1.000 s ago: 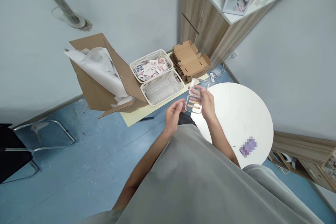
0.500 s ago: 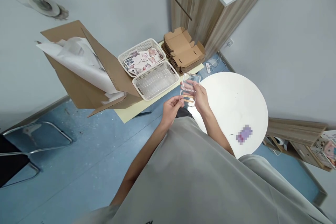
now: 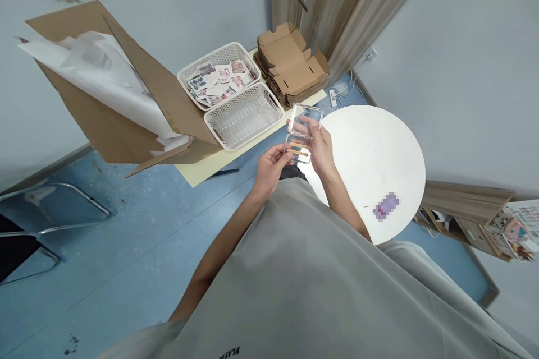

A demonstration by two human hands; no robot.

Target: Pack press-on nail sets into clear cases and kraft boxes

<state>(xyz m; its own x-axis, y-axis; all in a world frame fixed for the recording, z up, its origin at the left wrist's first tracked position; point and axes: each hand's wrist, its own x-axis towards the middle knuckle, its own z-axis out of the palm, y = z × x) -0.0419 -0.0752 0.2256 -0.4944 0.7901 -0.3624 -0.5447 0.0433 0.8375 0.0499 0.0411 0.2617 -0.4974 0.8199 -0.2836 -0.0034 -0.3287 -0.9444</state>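
Note:
A small clear plastic case (image 3: 300,148) stands opened out between my hands, its lid part raised toward the top and thin orange-brown strips inside the lower part. My left hand (image 3: 269,167) pinches the lower left edge of it. The right side is gripped by my right hand (image 3: 321,151), whose fingers show through the clear lid. Beyond my hands, a white basket (image 3: 278,118) holds many clear plastic cases. Behind that one, another white basket (image 3: 182,74) contains printed cards with small nail-like pictures.
A stack of flat brown cartons (image 3: 290,67) lies beside the baskets on a pale yellow table (image 3: 191,175). At left stands a large open cardboard box (image 3: 164,87) with white paper. A round white table (image 3: 374,146) bears a blurred purple object (image 3: 386,206).
The view has shifted a little, so the surroundings sit higher and further left. Both hands still hold the opened case, with nearly the same grip.

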